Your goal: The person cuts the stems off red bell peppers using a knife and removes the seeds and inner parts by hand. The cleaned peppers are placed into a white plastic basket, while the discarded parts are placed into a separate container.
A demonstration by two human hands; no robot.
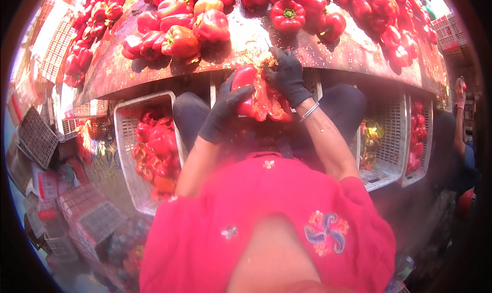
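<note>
Just past the near edge of a seed-strewn table (346,60), my left hand (226,104) in a dark glove grips a red bell pepper (245,77) that is split open, its pale orange inner flesh showing. My right hand (286,76), gloved too, is closed at the pepper's top right, by the seedy core (265,58). A thin, blade-like thing (268,42) sticks up from the right fingers; its handle is hidden. Whole red bell peppers (178,41) lie on the table beyond my left hand, and another red bell pepper (288,15) lies beyond my right.
A plastic crate (119,139) of cut red peppers stands left of my legs. Right of them, another crate (399,139) holds yellowish-green scraps, beside a crate of red pieces (417,139). Stacked crates (92,212) are at lower left. Another person's hand (460,89) shows at far right.
</note>
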